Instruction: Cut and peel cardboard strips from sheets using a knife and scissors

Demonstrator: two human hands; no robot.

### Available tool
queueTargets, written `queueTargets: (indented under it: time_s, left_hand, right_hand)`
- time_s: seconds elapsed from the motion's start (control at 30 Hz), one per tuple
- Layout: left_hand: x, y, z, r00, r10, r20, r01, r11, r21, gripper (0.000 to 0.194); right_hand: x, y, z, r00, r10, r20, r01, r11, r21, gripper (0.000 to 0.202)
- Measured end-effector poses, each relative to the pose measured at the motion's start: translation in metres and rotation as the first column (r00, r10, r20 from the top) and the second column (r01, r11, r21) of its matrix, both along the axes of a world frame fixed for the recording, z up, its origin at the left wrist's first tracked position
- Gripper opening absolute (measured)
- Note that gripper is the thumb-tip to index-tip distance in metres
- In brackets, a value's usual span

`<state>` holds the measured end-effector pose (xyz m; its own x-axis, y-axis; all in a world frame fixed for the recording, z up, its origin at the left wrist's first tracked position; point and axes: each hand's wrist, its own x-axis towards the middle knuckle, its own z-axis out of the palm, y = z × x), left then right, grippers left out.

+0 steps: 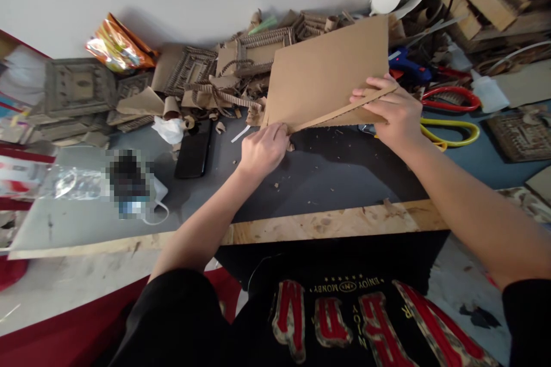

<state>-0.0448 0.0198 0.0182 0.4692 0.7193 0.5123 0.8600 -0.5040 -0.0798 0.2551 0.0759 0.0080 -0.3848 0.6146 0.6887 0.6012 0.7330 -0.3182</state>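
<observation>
A flat brown cardboard sheet (322,63) is held tilted above the table. A narrow cardboard strip (331,116) runs slantwise along its near edge, its right end higher than its left. My left hand (266,148) is closed at the strip's left end, by the sheet's lower left corner; its fingertips are partly hidden. On the right, my right hand (394,112) grips the strip's other end, with its fingers lying over the sheet's right side. Whether the strip is fixed to the sheet, I cannot tell.
Cardboard scraps and corrugated frames (264,43) are piled along the wall. A black phone (193,152) lies left of my hands. Rightward are a blue glue gun (408,63), red-handled scissors (451,100), a yellow handle (456,133) and a white bottle (491,92).
</observation>
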Motion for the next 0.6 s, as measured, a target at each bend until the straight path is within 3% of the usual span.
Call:
queueTargets:
  time_s: [0.2, 0.4, 0.6]
  left_hand:
    - [0.0012, -0.0004, -0.0024, 0.999, 0.051, -0.014, -0.052, 0.997, -0.057, 0.032]
    - [-0.0025, 0.0056, -0.0059, 0.986, 0.139, 0.097, -0.134, 0.99, -0.051, 0.037]
    - [-0.0019, 0.0049, -0.0052, 0.989, 0.108, 0.102, -0.106, 0.994, -0.022, 0.028]
  right_hand:
    - [-0.0004, 0.0033, -0.0015, 1.0, -0.003, -0.005, 0.003, 1.0, -0.01, 0.037]
    - [-0.0004, 0.0021, 0.0008, 1.0, 0.006, 0.0, -0.006, 1.0, -0.027, 0.043]
    - [0.0006, 0.0047, -0.0021, 0.999, 0.009, -0.04, -0.01, 1.0, -0.023, 0.046]
